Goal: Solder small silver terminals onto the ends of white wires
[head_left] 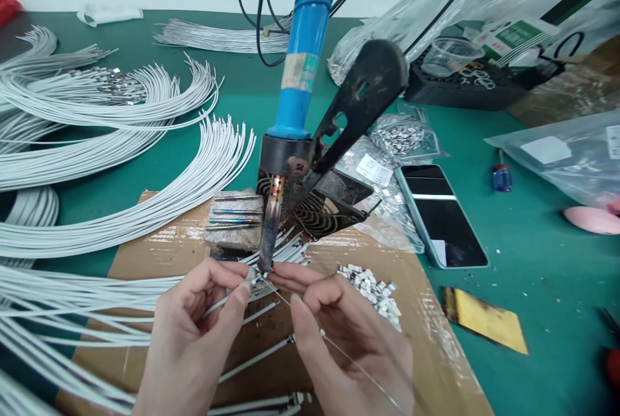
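My left hand pinches a thin white cable and holds its end at the tip of a soldering iron. The iron has a blue handle and stands fixed, tip down, in a black stand. My right hand pinches a thin solder wire and holds it against the same tip. Both hands work over a taped cardboard sheet. A small heap of metal connector shells lies just right of my right hand.
Bundles of white cables fan over the left of the green table. A phone lies right of the stand, with bags of small parts, a yellow sponge, a small screwdriver and a black tray beyond.
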`<state>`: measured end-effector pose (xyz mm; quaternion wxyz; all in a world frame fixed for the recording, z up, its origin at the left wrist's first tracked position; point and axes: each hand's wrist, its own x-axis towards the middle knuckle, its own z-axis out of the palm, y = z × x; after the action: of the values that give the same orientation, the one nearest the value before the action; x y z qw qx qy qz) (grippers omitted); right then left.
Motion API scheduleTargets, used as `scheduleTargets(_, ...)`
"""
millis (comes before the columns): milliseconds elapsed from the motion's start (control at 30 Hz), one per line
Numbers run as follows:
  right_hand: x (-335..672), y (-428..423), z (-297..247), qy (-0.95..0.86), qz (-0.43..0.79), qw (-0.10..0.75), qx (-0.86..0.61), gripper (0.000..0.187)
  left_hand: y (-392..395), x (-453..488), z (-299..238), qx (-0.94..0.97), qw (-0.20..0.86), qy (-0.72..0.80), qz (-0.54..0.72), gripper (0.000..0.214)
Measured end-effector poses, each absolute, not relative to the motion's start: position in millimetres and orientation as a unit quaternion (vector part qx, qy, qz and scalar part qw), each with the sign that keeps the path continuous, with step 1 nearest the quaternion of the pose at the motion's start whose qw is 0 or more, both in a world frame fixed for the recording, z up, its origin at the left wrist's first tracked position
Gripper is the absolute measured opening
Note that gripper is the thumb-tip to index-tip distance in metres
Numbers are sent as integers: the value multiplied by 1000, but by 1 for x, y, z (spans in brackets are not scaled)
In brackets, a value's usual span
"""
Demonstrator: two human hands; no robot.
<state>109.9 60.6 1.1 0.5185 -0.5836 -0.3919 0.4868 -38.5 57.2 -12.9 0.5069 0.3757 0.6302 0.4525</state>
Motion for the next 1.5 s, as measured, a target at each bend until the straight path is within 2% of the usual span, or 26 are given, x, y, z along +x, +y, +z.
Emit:
scheduleTargets(500,110,61,4,-390,488,520,-583,22,57,-34,-8,364,505,625,470,16)
scheduleTargets(700,109,60,3,-387,482,534,-577,22,62,-21,0,306,466,652,515,15)
scheduleTargets(1500,111,59,-2,-409,486,522,-569,20,64,-24,-3,331,470,642,507,13)
